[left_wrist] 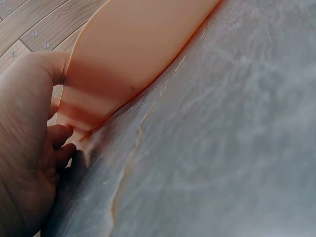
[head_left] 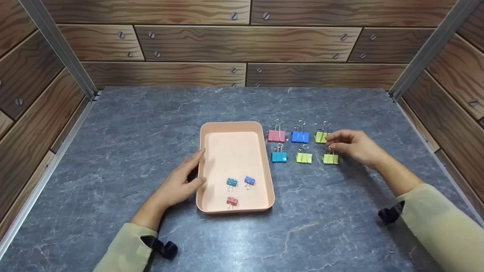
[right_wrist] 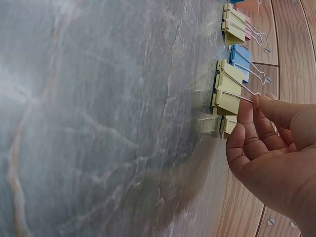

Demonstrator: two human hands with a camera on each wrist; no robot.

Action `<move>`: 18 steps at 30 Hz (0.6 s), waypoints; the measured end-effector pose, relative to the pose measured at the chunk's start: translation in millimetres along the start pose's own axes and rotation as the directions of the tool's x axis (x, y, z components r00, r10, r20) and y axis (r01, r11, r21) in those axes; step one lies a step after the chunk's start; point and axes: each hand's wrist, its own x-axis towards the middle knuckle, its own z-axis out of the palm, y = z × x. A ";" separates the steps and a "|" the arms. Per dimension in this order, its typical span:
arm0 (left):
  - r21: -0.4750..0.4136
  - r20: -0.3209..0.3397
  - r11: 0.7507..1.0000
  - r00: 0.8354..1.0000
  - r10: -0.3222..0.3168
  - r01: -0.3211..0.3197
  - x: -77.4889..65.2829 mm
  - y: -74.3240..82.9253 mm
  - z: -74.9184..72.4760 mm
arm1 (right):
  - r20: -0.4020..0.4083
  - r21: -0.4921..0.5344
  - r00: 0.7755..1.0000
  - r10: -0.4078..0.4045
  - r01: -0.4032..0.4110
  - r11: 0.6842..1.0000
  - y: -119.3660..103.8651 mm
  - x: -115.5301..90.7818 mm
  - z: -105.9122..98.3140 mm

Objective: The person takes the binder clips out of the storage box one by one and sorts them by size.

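Note:
A shallow peach tray point(head_left: 236, 158) stands in the middle of the table, with three small binder clips inside: teal point(head_left: 231, 182), blue point(head_left: 249, 180) and pink point(head_left: 232, 201). My left hand point(head_left: 179, 185) holds the tray's left side, thumb over the rim and other fingers against the outer wall point(left_wrist: 123, 54). At the right, my right hand point(head_left: 355, 147) pinches a wire handle of the front-right yellow-green binder clip point(head_left: 330, 159), which stands on the table point(right_wrist: 228, 89). Behind it, partly covered by my fingers, is another yellow-green clip point(head_left: 320, 137).
Right of the tray, other large binder clips stand in two rows: pink point(head_left: 276, 136) and blue point(head_left: 300, 137) behind, teal point(head_left: 279, 157) and yellow-green point(head_left: 304, 158) in front. Wood-patterned panels point(head_left: 245, 43) wall the table point(head_left: 151, 121) at the back and sides.

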 end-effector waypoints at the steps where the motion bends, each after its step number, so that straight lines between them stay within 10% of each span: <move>1: 0.001 0.000 1.000 1.000 0.000 0.000 -0.1 -0.2 0.1 | -0.004 -0.007 1.000 -0.005 0.005 1.000 -0.2 0.1 -0.7; 18: 0.006 0.004 1.000 1.000 -0.002 0.002 0.3 0.7 -0.8 | -0.087 -0.074 0.985 -0.152 0.145 0.987 -66.2 -4.6 2.0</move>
